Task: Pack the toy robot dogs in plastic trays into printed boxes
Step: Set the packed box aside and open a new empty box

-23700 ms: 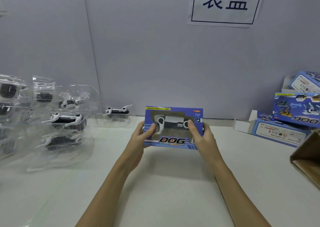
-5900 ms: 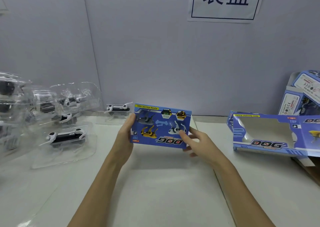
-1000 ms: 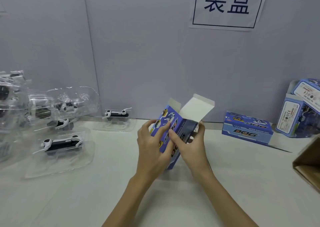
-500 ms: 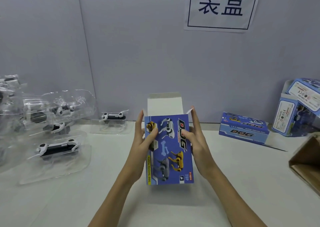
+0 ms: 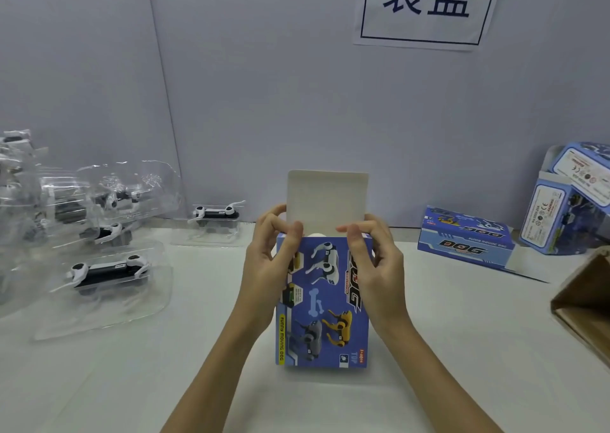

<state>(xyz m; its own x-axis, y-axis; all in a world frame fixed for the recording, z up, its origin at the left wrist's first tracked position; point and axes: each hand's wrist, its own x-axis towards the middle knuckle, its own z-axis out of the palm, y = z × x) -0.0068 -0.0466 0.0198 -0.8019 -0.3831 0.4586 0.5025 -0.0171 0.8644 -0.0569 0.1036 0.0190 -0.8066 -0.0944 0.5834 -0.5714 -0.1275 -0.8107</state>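
Since 23.7 s ago: the windowed box held flat, front towards the camera with a dog inside, is gone from the hands. The printed box (image 5: 325,300) now held stands on end on the tabletop (image 5: 165,383), its illustrated face towards the camera and its white top flap (image 5: 327,198) raised.

Since 5.9 s ago: that box has turned from landscape to upright. The open box at right is replaced by a closed box (image 5: 465,239) lying flat.

Since 1.0 s ago: box squared to the camera.

Since 0.5 s ago: left hand (image 5: 269,261) and right hand (image 5: 376,261) have moved up to the top corners, fingertips apparently on the side flaps.
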